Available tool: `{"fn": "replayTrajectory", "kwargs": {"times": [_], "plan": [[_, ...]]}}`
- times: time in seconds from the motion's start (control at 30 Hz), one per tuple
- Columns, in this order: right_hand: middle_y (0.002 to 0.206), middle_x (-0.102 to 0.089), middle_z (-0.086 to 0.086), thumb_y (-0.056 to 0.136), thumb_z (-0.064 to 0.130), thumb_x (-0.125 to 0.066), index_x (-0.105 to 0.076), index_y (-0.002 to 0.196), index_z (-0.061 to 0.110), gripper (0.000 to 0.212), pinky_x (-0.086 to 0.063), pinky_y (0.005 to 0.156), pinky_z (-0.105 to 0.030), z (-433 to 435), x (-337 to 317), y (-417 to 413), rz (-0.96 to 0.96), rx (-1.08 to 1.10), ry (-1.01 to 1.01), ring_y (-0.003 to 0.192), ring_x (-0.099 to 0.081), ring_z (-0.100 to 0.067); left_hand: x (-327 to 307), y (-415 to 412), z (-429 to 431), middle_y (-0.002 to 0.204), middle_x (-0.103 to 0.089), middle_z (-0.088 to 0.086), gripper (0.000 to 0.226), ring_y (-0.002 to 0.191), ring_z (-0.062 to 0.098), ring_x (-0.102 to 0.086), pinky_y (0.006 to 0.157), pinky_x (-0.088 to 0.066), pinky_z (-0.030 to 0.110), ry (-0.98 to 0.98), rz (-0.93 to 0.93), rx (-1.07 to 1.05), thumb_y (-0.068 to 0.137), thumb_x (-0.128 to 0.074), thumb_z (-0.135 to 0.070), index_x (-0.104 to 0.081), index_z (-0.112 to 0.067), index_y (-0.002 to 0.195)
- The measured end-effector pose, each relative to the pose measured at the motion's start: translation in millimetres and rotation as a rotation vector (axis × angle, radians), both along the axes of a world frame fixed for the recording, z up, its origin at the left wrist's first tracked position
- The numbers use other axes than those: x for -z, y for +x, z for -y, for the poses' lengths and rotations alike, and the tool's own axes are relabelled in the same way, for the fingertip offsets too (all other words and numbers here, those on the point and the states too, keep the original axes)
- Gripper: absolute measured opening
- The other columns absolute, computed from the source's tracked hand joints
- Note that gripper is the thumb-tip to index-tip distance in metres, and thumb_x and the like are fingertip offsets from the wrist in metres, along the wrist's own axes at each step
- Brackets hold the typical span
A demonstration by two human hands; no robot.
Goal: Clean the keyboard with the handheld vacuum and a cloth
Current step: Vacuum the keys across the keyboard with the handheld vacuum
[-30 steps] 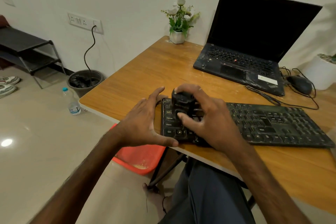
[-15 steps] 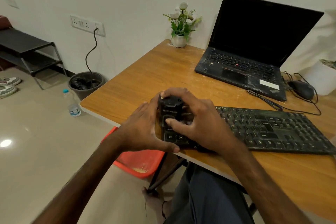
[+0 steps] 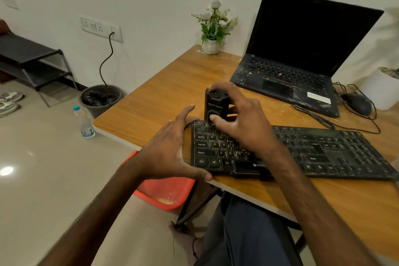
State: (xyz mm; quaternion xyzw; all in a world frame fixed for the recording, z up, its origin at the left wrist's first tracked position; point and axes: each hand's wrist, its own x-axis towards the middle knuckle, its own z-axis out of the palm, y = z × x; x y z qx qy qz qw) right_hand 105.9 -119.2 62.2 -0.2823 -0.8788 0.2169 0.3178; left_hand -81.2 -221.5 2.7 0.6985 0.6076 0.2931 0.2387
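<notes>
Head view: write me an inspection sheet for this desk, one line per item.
Surface: wooden table, scuffed near the laptop.
Job's things: black keyboard along the front edge; handheld vacuum upright on its top-left keys; cloth: nothing seen.
Clutter: open laptop, mouse, flower pot.
Grippers: right hand grips the handheld vacuum; left hand, fingers spread, braces the keyboard's left end.
Cables: black cables run between laptop and keyboard; a wall cable drops into a bin.
Surroundings: water bottle, shoes and black rack on the floor; red plastic object under the table.
</notes>
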Motion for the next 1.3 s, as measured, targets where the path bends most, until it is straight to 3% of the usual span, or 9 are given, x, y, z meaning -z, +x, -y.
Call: {"fn": "replayTrajectory", "kwargs": {"times": [0.17, 0.27, 0.4, 0.53, 0.7, 0.83, 1.07, 1.2, 1.3], "plan": [[0.121, -0.062, 0.004, 0.085, 0.017, -0.075, -0.045, 0.134, 0.036, 0.06, -0.061, 0.068, -0.026, 4.4, 0.9, -17.4, -0.007, -0.145, -0.047, 0.09, -0.068, -0.009, -2.6, 0.8, -1.2, 0.158, -0.032, -0.017, 0.153, 0.144, 0.007, -0.031, 0.119, -0.033, 0.046, 0.004, 0.064, 0.002, 0.044, -0.087, -0.077, 0.014, -0.045, 0.154], [0.116, -0.064, 0.0, 0.088, 0.021, -0.071, -0.04, 0.137, 0.039, 0.061, -0.06, 0.071, -0.035, -0.1, 3.5, -24.0, 0.076, -0.122, 0.089, 0.091, -0.067, -0.014, -2.9, 1.5, -1.1, 0.157, -0.035, -0.017, 0.155, 0.144, 0.008, -0.033, 0.118, -0.034, 0.047, 0.004, 0.102, 0.002, 0.044, -0.089, -0.075, 0.017, -0.046, 0.153], [0.112, -0.066, -0.002, 0.089, 0.02, -0.07, -0.04, 0.141, 0.034, 0.062, -0.055, 0.072, -0.025, -5.3, -0.7, -23.6, 0.17, 0.0, 0.294, 0.091, -0.063, -0.012, -1.6, 0.1, -1.5, 0.16, -0.03, -0.018, 0.159, 0.148, 0.009, -0.027, 0.122, -0.026, 0.048, -0.021, 0.101, -0.006, 0.042, -0.086, -0.08, 0.023, -0.047, 0.151], [0.119, -0.064, 0.001, 0.086, 0.02, -0.073, -0.043, 0.136, 0.037, 0.06, -0.061, 0.073, -0.032, -1.5, -2.2, -17.2, 0.03, -0.112, 0.066, 0.093, -0.067, -0.011, -0.2, -0.5, -0.9, 0.158, -0.034, -0.014, 0.159, 0.145, 0.012, -0.032, 0.119, -0.031, 0.05, -0.027, 0.118, -0.017, 0.04, -0.087, -0.08, 0.024, -0.051, 0.15], [0.116, -0.065, -0.003, 0.089, 0.021, -0.07, -0.039, 0.139, 0.036, 0.061, -0.06, 0.074, -0.032, -3.3, 6.3, -20.2, 0.102, -0.024, 0.214, 0.093, -0.064, -0.011, -0.8, 0.6, -0.1, 0.159, -0.032, -0.017, 0.157, 0.146, 0.01, -0.031, 0.12, -0.029, 0.048, -0.02, 0.09, -0.025, 0.042, -0.086, -0.079, 0.026, -0.051, 0.149], [0.119, -0.064, 0.001, 0.087, 0.018, -0.074, -0.044, 0.136, 0.032, 0.059, -0.06, 0.078, -0.029, -0.4, 6.0, -20.0, -0.035, -0.078, 0.057, 0.097, -0.066, -0.01, -1.2, 0.8, 0.2, 0.16, -0.031, -0.015, 0.157, 0.146, 0.01, -0.03, 0.12, -0.031, 0.049, -0.022, 0.096, -0.031, 0.043, -0.087, -0.077, 0.025, -0.049, 0.15], [0.12, -0.065, -0.004, 0.087, 0.019, -0.074, -0.044, 0.137, 0.031, 0.06, -0.062, 0.073, -0.032, -5.2, 6.5, -13.7, -0.022, 0.033, 0.094, 0.096, -0.068, -0.014, -0.8, 1.1, 0.2, 0.161, -0.03, -0.016, 0.156, 0.146, 0.009, -0.029, 0.121, -0.028, 0.048, -0.016, 0.083, -0.029, 0.044, -0.086, -0.079, 0.024, -0.048, 0.151], [0.117, -0.065, 0.002, 0.088, 0.021, -0.072, -0.042, 0.137, 0.035, 0.059, -0.061, 0.074, -0.03, 9.2, 10.4, -22.0, 0.015, -0.101, 0.076, 0.095, -0.067, -0.011, -1.3, -1.0, -1.2, 0.159, -0.034, -0.014, 0.157, 0.144, 0.01, -0.034, 0.118, -0.033, 0.048, -0.004, 0.087, -0.022, 0.046, -0.087, -0.077, 0.024, -0.046, 0.152], [0.118, -0.065, -0.002, 0.089, 0.022, -0.071, -0.04, 0.14, 0.034, 0.06, -0.062, 0.075, -0.033, -0.2, 9.6, -18.3, 0.044, 0.011, 0.138, 0.094, -0.067, -0.013, -0.9, -1.0, -0.7, 0.161, -0.03, -0.015, 0.156, 0.146, 0.008, -0.03, 0.121, -0.028, 0.047, -0.012, 0.07, -0.029, 0.044, -0.083, -0.082, 0.024, -0.047, 0.151]]}}
